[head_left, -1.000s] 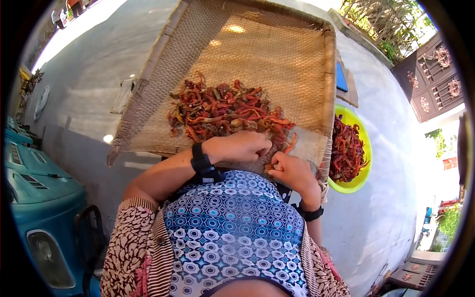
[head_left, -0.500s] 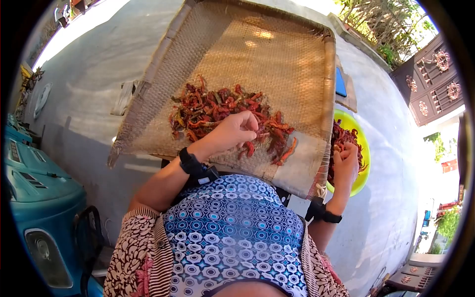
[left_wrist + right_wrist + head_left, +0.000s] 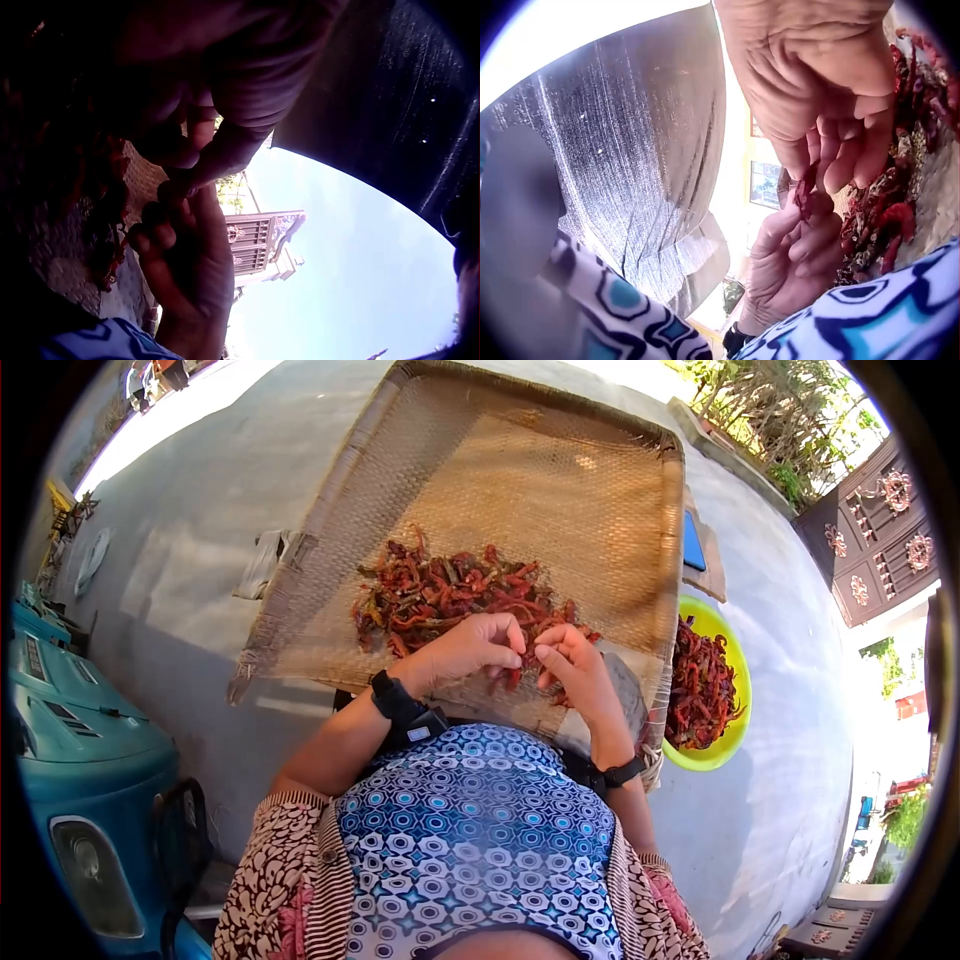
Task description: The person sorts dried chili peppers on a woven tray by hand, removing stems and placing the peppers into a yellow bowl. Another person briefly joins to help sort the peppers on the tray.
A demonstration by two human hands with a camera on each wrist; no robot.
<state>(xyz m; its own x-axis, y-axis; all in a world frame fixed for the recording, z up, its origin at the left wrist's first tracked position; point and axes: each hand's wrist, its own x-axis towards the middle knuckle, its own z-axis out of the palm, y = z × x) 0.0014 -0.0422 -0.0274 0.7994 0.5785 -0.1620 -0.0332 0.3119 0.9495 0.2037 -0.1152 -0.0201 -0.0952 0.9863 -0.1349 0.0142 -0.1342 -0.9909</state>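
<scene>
Over the near edge of the woven tray point(image 3: 570, 470), both hands meet fingertip to fingertip. A wrinkled dried red chilli point(image 3: 805, 196) spans between them in the right wrist view. My left hand point(image 3: 468, 650) pinches its lower end there, thumb against fingers. From the other side my right hand point(image 3: 583, 678) pinches the upper end between thumb and fingers. Just beyond the hands a pile of dried chillies point(image 3: 450, 588) lies on the tray. The left wrist view is dark; my right hand point(image 3: 191, 262) shows there below the left.
A yellow-green basin point(image 3: 738, 710) full of red chillies stands right of the tray. Beyond it lies a blue flat object point(image 3: 692, 540) on a board. A teal vehicle point(image 3: 90, 760) stands at the left on the concrete floor point(image 3: 190, 600).
My right hand was down by the tray a second ago, then over the basin, and is now back beside my left hand. My left hand has stayed over the tray's near part.
</scene>
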